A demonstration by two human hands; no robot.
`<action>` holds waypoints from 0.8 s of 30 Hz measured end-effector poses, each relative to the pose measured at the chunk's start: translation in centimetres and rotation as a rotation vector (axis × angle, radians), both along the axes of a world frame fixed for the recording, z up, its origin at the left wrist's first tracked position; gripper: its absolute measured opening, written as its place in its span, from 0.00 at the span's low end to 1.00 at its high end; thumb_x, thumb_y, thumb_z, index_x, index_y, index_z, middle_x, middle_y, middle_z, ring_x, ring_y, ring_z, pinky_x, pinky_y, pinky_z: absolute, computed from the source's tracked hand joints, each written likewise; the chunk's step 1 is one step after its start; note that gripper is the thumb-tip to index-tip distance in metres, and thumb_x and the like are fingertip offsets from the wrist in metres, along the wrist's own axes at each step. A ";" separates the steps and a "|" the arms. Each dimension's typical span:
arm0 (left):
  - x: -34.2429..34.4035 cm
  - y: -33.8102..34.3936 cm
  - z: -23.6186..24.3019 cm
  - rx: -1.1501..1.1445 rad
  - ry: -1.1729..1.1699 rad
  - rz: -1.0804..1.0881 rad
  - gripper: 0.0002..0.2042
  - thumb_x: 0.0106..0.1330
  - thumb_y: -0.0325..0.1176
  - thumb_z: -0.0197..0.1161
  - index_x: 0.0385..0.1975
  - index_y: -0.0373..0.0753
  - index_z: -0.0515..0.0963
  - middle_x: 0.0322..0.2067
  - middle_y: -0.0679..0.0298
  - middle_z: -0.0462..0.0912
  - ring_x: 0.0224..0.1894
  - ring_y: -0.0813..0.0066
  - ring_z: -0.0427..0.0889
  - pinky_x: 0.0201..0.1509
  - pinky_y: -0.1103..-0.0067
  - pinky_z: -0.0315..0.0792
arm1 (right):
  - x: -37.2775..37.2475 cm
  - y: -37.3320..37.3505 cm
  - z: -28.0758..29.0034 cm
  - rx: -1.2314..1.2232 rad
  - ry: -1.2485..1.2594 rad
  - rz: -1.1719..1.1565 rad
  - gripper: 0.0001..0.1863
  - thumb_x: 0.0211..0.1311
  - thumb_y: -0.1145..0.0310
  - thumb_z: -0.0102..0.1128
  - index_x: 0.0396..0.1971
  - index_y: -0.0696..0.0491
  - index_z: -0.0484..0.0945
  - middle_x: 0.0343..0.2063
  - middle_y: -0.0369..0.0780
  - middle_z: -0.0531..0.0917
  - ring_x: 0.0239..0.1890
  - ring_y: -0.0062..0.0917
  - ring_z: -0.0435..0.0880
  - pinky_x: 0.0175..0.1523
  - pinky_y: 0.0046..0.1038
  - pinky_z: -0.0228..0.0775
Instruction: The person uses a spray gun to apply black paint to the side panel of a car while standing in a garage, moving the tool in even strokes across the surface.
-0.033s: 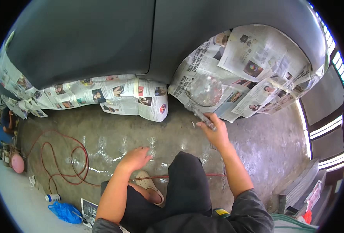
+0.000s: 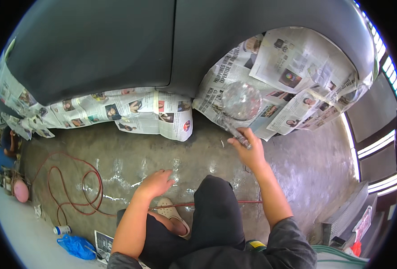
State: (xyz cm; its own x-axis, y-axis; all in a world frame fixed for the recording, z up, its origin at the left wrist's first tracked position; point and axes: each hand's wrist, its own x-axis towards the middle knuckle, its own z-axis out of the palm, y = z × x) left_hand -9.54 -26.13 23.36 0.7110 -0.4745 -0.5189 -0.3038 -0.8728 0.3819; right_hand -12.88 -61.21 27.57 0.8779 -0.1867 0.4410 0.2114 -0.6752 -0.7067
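My right hand (image 2: 251,151) grips a speckled, greyish handle (image 2: 239,136) with a round, mottled, shiny head (image 2: 242,101) at its far end. The head is in front of newspaper sheets (image 2: 288,62) taped over the wheel arch of a dark grey vehicle panel (image 2: 104,45); whether it touches them I cannot tell. My left hand (image 2: 158,184) is held low over the floor beside my knee, fingers loosely apart and empty. More newspaper (image 2: 126,107) covers the panel's lower edge on the left.
A red hose (image 2: 77,210) loops across the concrete floor (image 2: 288,166). At left are a pink tank (image 2: 20,190), a blue bag (image 2: 75,246), a small canister (image 2: 61,230) and a partly visible person (image 2: 10,143). Grey boards (image 2: 342,215) stand at lower right.
The round head in my right hand has shifted slightly up and to the right. My left hand stays where it was.
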 end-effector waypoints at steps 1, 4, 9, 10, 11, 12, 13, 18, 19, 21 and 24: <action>0.1 -0.1 -0.2 0.008 0.011 0.002 0.28 0.76 0.48 0.56 0.70 0.40 0.69 0.67 0.46 0.73 0.69 0.48 0.71 0.71 0.61 0.68 | 0.0 -0.5 0.7 0.003 -0.037 -0.025 0.24 0.57 0.63 0.79 0.49 0.56 0.79 0.40 0.46 0.88 0.39 0.43 0.88 0.43 0.33 0.79; 0.8 -0.4 -0.6 0.013 0.017 -0.018 0.28 0.76 0.48 0.56 0.70 0.40 0.69 0.68 0.44 0.72 0.71 0.47 0.70 0.73 0.61 0.66 | 0.1 -2.3 3.0 0.036 -0.162 -0.097 0.21 0.58 0.67 0.79 0.48 0.56 0.79 0.36 0.45 0.88 0.35 0.35 0.88 0.42 0.30 0.78; 1.4 -0.1 -2.2 -0.022 -0.075 -0.034 0.26 0.76 0.47 0.56 0.69 0.41 0.69 0.67 0.46 0.73 0.70 0.47 0.71 0.71 0.61 0.68 | -1.5 -5.2 5.8 0.247 -0.373 -0.160 0.21 0.61 0.69 0.77 0.49 0.59 0.77 0.34 0.39 0.88 0.32 0.20 0.84 0.39 0.24 0.77; 1.3 -0.1 -2.2 -0.011 -0.065 -0.028 0.27 0.76 0.47 0.56 0.70 0.41 0.69 0.68 0.46 0.72 0.70 0.47 0.70 0.72 0.61 0.67 | -2.1 -5.6 6.2 0.311 -0.400 -0.165 0.22 0.62 0.68 0.77 0.50 0.60 0.77 0.35 0.39 0.88 0.31 0.19 0.83 0.38 0.23 0.76; 1.4 0.0 -2.6 -0.015 -0.064 -0.035 0.27 0.76 0.48 0.55 0.70 0.41 0.68 0.68 0.45 0.71 0.71 0.47 0.70 0.72 0.61 0.67 | -2.9 -5.8 6.7 0.362 -0.382 -0.138 0.22 0.64 0.68 0.75 0.52 0.61 0.76 0.35 0.38 0.88 0.26 0.14 0.80 0.31 0.19 0.73; 1.5 0.2 -3.2 -0.019 -0.063 -0.041 0.27 0.76 0.48 0.55 0.71 0.42 0.68 0.69 0.45 0.71 0.71 0.47 0.69 0.73 0.61 0.66 | -3.3 -5.8 7.2 0.391 -0.379 -0.132 0.22 0.64 0.68 0.74 0.52 0.61 0.76 0.35 0.38 0.88 0.25 0.13 0.79 0.30 0.18 0.71; 1.5 0.1 -3.1 -0.021 -0.064 -0.045 0.28 0.76 0.48 0.55 0.71 0.42 0.67 0.69 0.44 0.70 0.72 0.47 0.69 0.73 0.60 0.66 | -3.6 -5.7 7.6 0.424 -0.378 -0.123 0.21 0.65 0.68 0.74 0.52 0.61 0.76 0.35 0.37 0.88 0.24 0.13 0.77 0.28 0.18 0.70; 1.4 -0.3 -2.6 -0.027 -0.007 -0.052 0.28 0.76 0.49 0.55 0.71 0.41 0.68 0.69 0.44 0.70 0.71 0.46 0.69 0.73 0.61 0.66 | -5.1 -4.2 10.2 0.582 -0.139 -0.059 0.19 0.65 0.67 0.73 0.51 0.59 0.78 0.31 0.35 0.86 0.22 0.12 0.75 0.26 0.19 0.69; 1.3 -0.3 -2.6 -0.035 0.005 -0.044 0.28 0.76 0.49 0.56 0.71 0.41 0.68 0.69 0.44 0.70 0.71 0.46 0.69 0.73 0.61 0.66 | -5.3 -3.7 10.5 0.585 -0.094 -0.045 0.19 0.65 0.67 0.73 0.51 0.58 0.78 0.30 0.34 0.85 0.22 0.11 0.75 0.26 0.19 0.69; 1.4 0.5 -3.8 -0.075 -0.083 -0.071 0.28 0.75 0.48 0.57 0.69 0.39 0.70 0.65 0.46 0.75 0.66 0.49 0.75 0.68 0.62 0.70 | -5.7 -3.4 11.0 0.581 -0.007 -0.021 0.19 0.66 0.65 0.74 0.51 0.56 0.79 0.28 0.32 0.82 0.23 0.10 0.74 0.26 0.19 0.67; 2.0 0.2 -3.7 -0.085 -0.074 -0.067 0.28 0.75 0.48 0.57 0.68 0.38 0.71 0.66 0.47 0.74 0.67 0.49 0.73 0.70 0.62 0.69 | -6.1 -3.6 11.5 0.551 -0.074 -0.047 0.19 0.66 0.63 0.74 0.50 0.56 0.79 0.27 0.30 0.81 0.22 0.10 0.73 0.25 0.20 0.65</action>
State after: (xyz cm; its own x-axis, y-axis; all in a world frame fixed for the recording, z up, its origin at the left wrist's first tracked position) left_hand -7.53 -25.90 19.67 0.7108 -0.5628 -0.4220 -0.3907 -0.8147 0.4284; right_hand -18.99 -64.84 39.10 0.8335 -0.4454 0.3268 0.2519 -0.2200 -0.9424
